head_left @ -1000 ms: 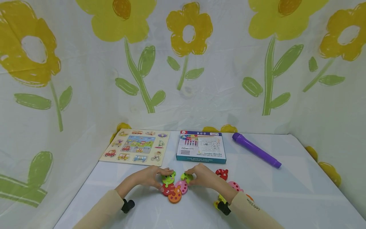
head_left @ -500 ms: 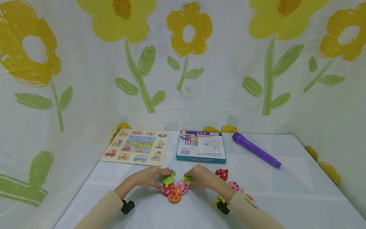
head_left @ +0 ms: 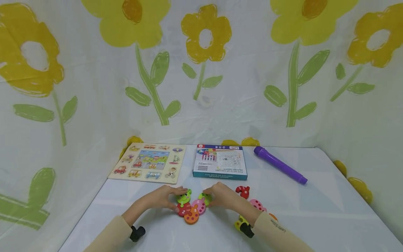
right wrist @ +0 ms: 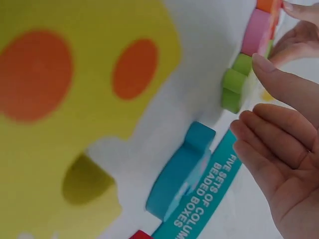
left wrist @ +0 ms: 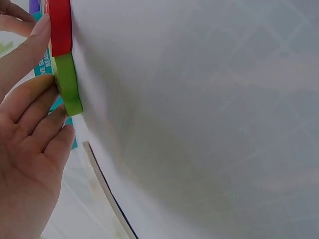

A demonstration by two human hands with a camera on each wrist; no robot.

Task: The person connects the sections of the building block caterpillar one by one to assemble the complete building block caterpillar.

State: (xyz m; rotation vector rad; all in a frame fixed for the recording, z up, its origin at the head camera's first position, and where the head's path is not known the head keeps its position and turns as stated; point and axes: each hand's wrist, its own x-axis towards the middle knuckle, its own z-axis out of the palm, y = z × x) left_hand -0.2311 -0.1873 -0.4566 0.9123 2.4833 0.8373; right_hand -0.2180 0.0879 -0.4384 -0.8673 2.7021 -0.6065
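A partly joined caterpillar number puzzle lies on the table. Its green smiling head (head_left: 182, 198) leads to a red piece 2 (head_left: 184, 210), an orange piece 3 (head_left: 191, 217) and a pink piece 4 (head_left: 199, 205). My left hand (head_left: 160, 198) spans the head and red piece, thumb on the red one and fingers along the head's edge (left wrist: 68, 84). With thumb and fingers my right hand (head_left: 224, 196) pinches a green piece (right wrist: 235, 82) beside the pink one; the hand partly hides it in the head view.
Loose pieces lie by the right forearm: a red 8 (head_left: 242, 191), a pink one (head_left: 256, 203), a yellow one (head_left: 239, 222) and a blue one (right wrist: 177, 174). Behind stand a peg puzzle board (head_left: 148, 162), a flat box (head_left: 219, 162) and a purple microphone-shaped stick (head_left: 280, 165).
The head view has shifted slightly. Both hands keep nearly the same place, and the green piece now sits close against the pink piece, with less gap than a second ago.
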